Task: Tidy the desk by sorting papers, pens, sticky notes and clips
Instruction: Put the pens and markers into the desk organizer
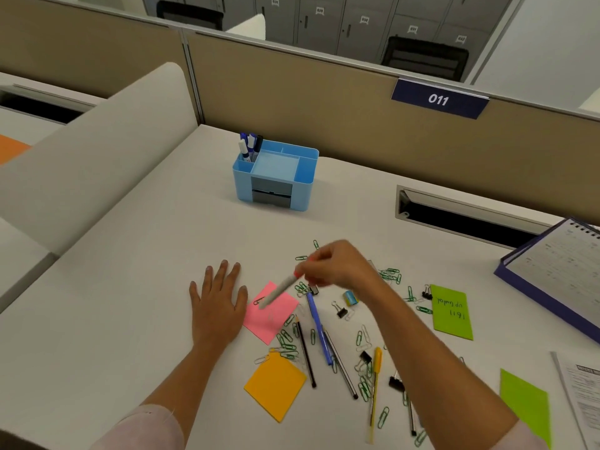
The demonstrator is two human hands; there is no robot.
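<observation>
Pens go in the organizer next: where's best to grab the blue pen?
Probably mid-barrel, pinched from above across its width: the blue pen lies flat, a binder clip sits at its far end and a grey pencil lies beside its near half.

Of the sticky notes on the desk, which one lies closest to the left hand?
The pink sticky note, beside the left hand at its thumb. The orange note lies nearer the person; the written-on green note and blank green note lie far right.
</observation>
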